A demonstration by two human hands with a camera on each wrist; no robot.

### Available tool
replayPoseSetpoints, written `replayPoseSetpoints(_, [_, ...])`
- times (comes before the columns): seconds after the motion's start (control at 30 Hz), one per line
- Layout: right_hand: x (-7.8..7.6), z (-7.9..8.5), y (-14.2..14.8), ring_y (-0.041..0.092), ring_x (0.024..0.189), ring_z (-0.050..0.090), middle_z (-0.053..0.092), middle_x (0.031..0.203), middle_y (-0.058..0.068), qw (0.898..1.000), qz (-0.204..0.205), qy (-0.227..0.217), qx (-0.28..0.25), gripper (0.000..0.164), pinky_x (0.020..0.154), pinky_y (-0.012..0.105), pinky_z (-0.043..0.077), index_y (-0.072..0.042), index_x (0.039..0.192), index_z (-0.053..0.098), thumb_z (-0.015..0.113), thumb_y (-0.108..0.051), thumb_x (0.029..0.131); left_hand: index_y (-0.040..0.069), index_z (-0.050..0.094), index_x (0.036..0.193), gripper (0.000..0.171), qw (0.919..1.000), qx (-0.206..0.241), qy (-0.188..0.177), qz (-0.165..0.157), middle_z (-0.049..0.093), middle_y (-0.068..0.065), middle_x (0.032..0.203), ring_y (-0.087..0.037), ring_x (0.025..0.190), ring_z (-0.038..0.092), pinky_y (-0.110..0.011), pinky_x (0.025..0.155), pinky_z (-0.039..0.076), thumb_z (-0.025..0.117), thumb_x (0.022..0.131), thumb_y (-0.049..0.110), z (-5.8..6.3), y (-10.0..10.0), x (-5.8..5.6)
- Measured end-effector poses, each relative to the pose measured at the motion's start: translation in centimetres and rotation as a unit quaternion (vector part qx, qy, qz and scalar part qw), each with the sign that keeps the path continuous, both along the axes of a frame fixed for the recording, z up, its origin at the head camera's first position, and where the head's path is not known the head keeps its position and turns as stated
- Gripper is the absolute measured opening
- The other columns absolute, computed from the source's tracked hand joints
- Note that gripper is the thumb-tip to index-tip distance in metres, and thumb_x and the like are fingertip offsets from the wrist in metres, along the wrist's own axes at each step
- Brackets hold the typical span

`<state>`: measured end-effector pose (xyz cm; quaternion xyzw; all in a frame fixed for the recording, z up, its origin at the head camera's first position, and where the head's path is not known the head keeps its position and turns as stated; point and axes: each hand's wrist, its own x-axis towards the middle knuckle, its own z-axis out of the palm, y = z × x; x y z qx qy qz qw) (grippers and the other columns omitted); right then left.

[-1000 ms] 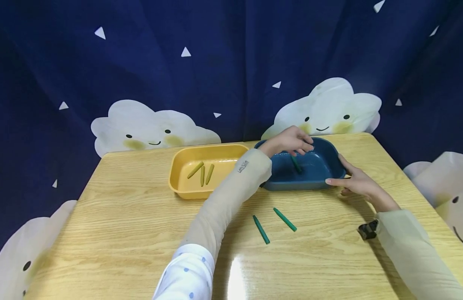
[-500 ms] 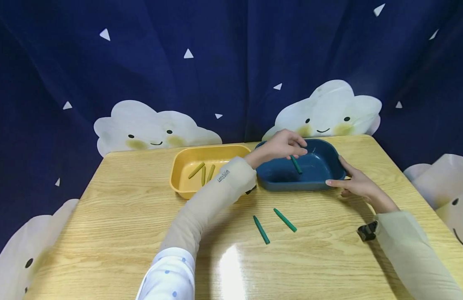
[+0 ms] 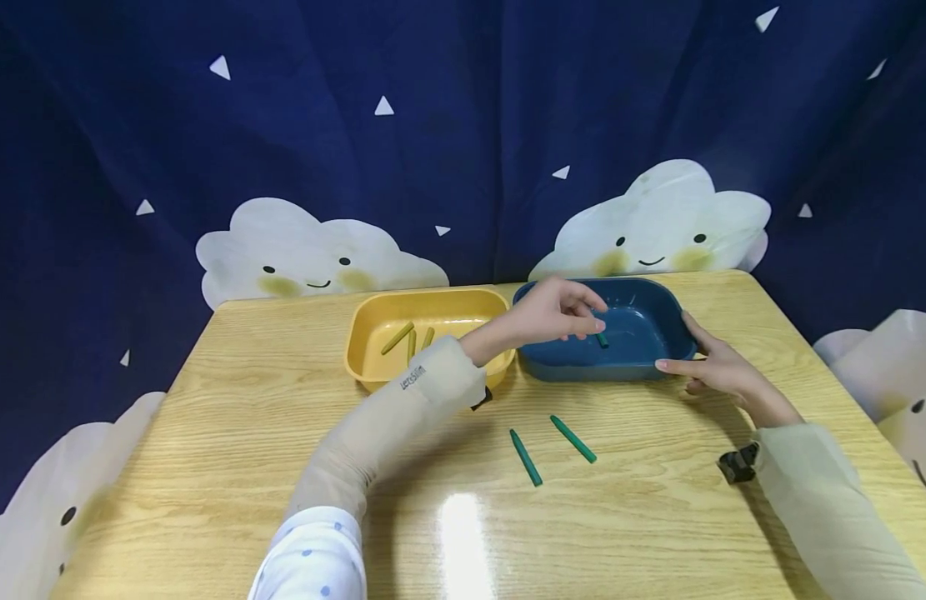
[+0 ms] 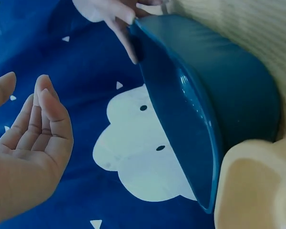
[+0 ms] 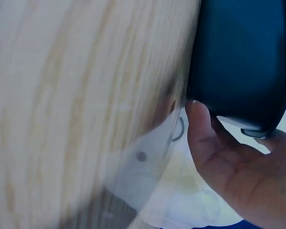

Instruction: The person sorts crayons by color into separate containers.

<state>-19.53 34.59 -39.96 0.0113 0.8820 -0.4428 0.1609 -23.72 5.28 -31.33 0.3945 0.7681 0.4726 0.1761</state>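
Note:
My left hand [image 3: 556, 312] hovers over the left part of the blue tub [image 3: 571, 372], fingers loosely bent and holding nothing. In the left wrist view, a gap shows between the thumb and the fingers [image 4: 52, 114] of that hand. Partly hidden behind it in the head view, a green crayon [image 3: 602, 340] lies inside the blue tub. My right hand [image 3: 721, 367] grips the tub's right end, thumb at the front corner and another finger along the rim. The right wrist view shows the thumb [image 5: 202, 131] against the tub's wall.
Left of the blue tub stands a yellow tub [image 3: 355, 375] with several yellow crayons [image 3: 397, 338] in it, partly behind my left forearm. Two green crayons lie on the wooden table [image 3: 620, 525], a left one [image 3: 526, 457] and a right one [image 3: 573, 438]. A dark curtain hangs behind.
My left hand has drawn back toward the left and slightly nearer, still above the blue tub. The right hand keeps its place on the tub, and the crayons lie as before.

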Motion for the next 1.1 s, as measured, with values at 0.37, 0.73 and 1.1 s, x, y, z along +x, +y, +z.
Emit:
replayPoseSetpoints(0.37, [-0.1, -0.2, 0.2, 0.020, 0.052, 0.050, 0.001, 0.142, 0.037, 1.000, 0.004, 0.003, -0.003, 0.103, 0.061, 0.033, 0.045, -0.025, 0.141, -0.019, 0.066, -0.038, 0.083, -0.001, 0.059, 0.113, 0.029, 0.9998, 0.016, 0.000, -0.015, 0.067, -0.011, 0.082, -0.015, 0.064, 0.059, -0.023, 0.063, 0.048, 0.064, 0.085, 0.009, -1.3, -2.4, 2.6])
replayPoseSetpoints(0.73, [0.1, -0.2, 0.3, 0.019, 0.050, 0.048, -0.004, 0.142, 0.038, 1.000, 0.010, 0.011, 0.005, 0.103, 0.061, 0.033, 0.045, -0.023, 0.141, -0.019, 0.065, -0.037, 0.084, -0.004, 0.059, 0.111, 0.029, 0.9986, 0.046, -0.018, -0.018, 0.064, -0.006, 0.078, -0.023, 0.069, 0.059, -0.024, 0.065, 0.048, 0.065, 0.084, 0.006, -2.5, -4.5, 3.9])
replayPoseSetpoints(1.1, [0.0, -0.1, 0.2, 0.020, 0.053, 0.051, -0.005, 0.141, 0.039, 1.000, 0.013, 0.015, 0.023, 0.103, 0.059, 0.031, 0.046, -0.021, 0.142, -0.019, 0.065, -0.038, 0.084, -0.002, 0.060, 0.109, 0.028, 0.9992, 0.037, -0.004, -0.018, 0.064, -0.005, 0.076, -0.024, 0.067, 0.058, -0.024, 0.063, 0.048, 0.066, 0.083, 0.006, -4.5, -6.4, 4.3])
